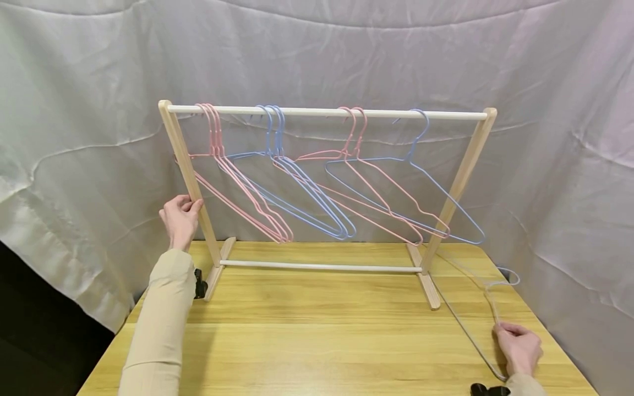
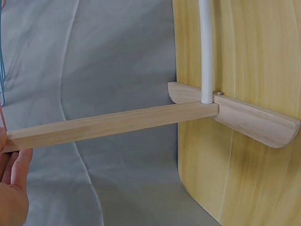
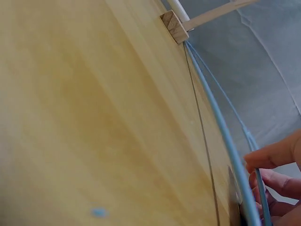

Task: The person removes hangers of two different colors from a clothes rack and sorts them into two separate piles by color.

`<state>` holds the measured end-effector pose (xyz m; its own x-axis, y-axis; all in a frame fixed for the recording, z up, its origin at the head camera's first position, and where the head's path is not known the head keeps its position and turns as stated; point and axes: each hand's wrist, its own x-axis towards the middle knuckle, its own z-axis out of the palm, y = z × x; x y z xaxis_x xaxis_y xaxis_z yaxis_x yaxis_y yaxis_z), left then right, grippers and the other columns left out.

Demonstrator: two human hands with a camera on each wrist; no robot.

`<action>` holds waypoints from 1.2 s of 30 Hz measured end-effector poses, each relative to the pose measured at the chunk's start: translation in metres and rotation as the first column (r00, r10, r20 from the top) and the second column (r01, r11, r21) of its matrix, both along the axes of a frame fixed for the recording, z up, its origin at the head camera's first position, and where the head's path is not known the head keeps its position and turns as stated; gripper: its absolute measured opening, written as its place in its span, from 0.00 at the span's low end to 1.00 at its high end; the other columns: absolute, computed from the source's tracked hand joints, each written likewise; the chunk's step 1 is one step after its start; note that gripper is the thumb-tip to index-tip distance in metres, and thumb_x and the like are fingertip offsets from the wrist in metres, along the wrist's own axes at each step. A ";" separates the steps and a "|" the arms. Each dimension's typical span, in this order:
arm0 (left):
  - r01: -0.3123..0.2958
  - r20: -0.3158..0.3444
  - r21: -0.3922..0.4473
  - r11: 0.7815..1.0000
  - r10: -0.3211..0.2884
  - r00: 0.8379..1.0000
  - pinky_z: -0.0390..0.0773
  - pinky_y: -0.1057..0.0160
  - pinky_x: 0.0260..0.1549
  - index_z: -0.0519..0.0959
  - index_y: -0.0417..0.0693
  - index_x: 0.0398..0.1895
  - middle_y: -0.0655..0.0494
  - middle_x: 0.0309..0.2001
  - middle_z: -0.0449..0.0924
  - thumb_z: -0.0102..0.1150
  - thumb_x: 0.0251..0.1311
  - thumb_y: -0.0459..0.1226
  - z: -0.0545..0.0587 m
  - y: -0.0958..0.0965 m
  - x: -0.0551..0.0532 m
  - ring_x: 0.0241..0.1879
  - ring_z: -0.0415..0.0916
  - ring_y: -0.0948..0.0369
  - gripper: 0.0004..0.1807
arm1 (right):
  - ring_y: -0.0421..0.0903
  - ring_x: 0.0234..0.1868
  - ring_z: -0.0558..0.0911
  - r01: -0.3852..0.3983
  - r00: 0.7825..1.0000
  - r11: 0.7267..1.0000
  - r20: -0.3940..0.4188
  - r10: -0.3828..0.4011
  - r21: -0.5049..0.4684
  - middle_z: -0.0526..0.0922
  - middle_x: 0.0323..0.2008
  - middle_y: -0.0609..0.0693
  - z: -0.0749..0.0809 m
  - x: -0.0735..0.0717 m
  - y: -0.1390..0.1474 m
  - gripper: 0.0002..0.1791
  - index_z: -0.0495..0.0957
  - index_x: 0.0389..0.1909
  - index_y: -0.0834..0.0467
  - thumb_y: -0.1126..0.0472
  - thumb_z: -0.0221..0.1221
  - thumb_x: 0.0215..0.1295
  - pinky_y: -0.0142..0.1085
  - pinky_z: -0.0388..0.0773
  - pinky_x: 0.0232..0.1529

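A small clothes rack with a white top rail [image 1: 317,112] and pale wooden posts stands on the table. My left hand [image 1: 181,219] grips the left post [image 1: 211,231] partway up, thumb on one side and fingers on the other, as the left wrist view also shows. At the table's right side, my right hand [image 1: 519,347] pinches a thin blue hanger [image 3: 225,129] by one sloping arm. This hanger's hook [image 1: 517,278] points away from me, and its long bar [image 1: 466,330] runs from near the rack's right foot toward my wrist.
Pink hangers [image 1: 257,206] hang leftmost on the rail, then blue hangers [image 1: 322,203], two pink hangers [image 1: 378,195] and a lone blue hanger [image 1: 441,184]. A white lower bar [image 1: 317,267] joins the rack's feet. Grey curtain [image 1: 317,55] surrounds the wooden table [image 1: 307,330].
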<state>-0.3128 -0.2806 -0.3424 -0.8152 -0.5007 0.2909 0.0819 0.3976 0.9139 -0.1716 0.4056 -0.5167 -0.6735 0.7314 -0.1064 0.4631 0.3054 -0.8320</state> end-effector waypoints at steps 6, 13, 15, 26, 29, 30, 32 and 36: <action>-0.012 0.004 -0.021 1.000 0.012 1.000 0.64 0.53 0.70 0.80 0.35 0.57 0.38 0.57 0.81 0.61 0.69 0.40 0.000 0.000 0.000 0.77 0.54 0.55 0.20 | 0.61 0.50 0.74 -0.065 0.996 0.997 0.070 0.062 0.047 0.70 0.14 0.26 0.001 -0.003 0.003 0.09 0.87 0.22 0.53 0.58 0.62 0.58 0.37 0.67 0.40; -0.020 0.011 -0.027 0.999 0.020 1.000 0.66 0.54 0.70 0.80 0.35 0.58 0.38 0.57 0.80 0.61 0.68 0.40 0.000 0.000 -0.001 0.76 0.59 0.54 0.20 | 0.64 0.48 0.75 -0.137 0.986 0.983 0.111 0.124 0.124 0.83 0.19 0.44 0.004 -0.002 0.006 0.13 0.86 0.35 0.67 0.60 0.63 0.55 0.40 0.69 0.36; -0.015 0.012 -0.020 1.000 0.015 1.000 0.60 0.53 0.71 0.80 0.35 0.58 0.37 0.58 0.80 0.61 0.68 0.40 0.000 0.000 0.000 0.77 0.50 0.53 0.21 | 0.63 0.45 0.76 -0.157 0.984 0.974 0.109 0.140 0.161 0.86 0.22 0.51 0.004 -0.001 0.006 0.13 0.86 0.35 0.67 0.60 0.64 0.55 0.37 0.68 0.34; -0.011 -0.004 -0.023 1.000 0.011 1.000 0.54 0.52 0.72 0.80 0.34 0.56 0.35 0.57 0.80 0.62 0.68 0.39 0.000 0.001 0.000 0.76 0.48 0.52 0.20 | 0.68 0.52 0.73 -0.182 0.979 0.972 0.120 0.165 0.148 0.88 0.30 0.59 0.005 -0.001 0.007 0.13 0.87 0.35 0.66 0.59 0.64 0.55 0.43 0.68 0.39; -0.012 -0.008 -0.028 1.000 0.012 1.000 0.52 0.51 0.71 0.80 0.34 0.56 0.35 0.56 0.80 0.62 0.68 0.39 0.000 0.001 0.000 0.75 0.49 0.51 0.20 | 0.68 0.53 0.73 -0.182 0.978 0.973 0.123 0.166 0.138 0.88 0.29 0.58 0.005 -0.001 0.008 0.13 0.87 0.35 0.65 0.60 0.64 0.55 0.44 0.68 0.39; -0.012 -0.009 -0.029 1.000 0.012 1.000 0.52 0.51 0.71 0.80 0.34 0.56 0.35 0.56 0.80 0.62 0.68 0.39 0.000 0.001 0.000 0.75 0.49 0.51 0.20 | 0.68 0.53 0.72 -0.182 0.979 0.974 0.119 0.166 0.136 0.88 0.29 0.58 0.005 -0.001 0.008 0.13 0.87 0.35 0.65 0.60 0.64 0.54 0.44 0.68 0.40; -0.012 -0.008 -0.031 0.999 0.012 1.000 0.52 0.51 0.71 0.80 0.34 0.57 0.35 0.56 0.79 0.62 0.68 0.39 0.000 0.001 0.000 0.75 0.49 0.51 0.20 | 0.68 0.54 0.72 -0.181 0.980 0.974 0.111 0.166 0.136 0.88 0.30 0.59 0.004 -0.002 0.008 0.12 0.87 0.35 0.66 0.61 0.64 0.54 0.45 0.68 0.41; -0.012 0.000 -0.025 1.000 0.012 1.000 0.58 0.52 0.72 0.79 0.34 0.58 0.36 0.57 0.79 0.61 0.68 0.40 0.000 0.000 -0.001 0.78 0.47 0.54 0.21 | 0.69 0.56 0.71 -0.180 0.980 0.975 0.112 0.166 0.130 0.88 0.33 0.62 0.004 -0.003 0.008 0.14 0.86 0.39 0.66 0.60 0.64 0.56 0.49 0.68 0.46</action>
<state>-0.3136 -0.2802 -0.3423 -0.8092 -0.5034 0.3031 0.0763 0.4216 0.9036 -0.1744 0.4131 -0.5123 -0.7823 0.6170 -0.0855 0.4718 0.4974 -0.7280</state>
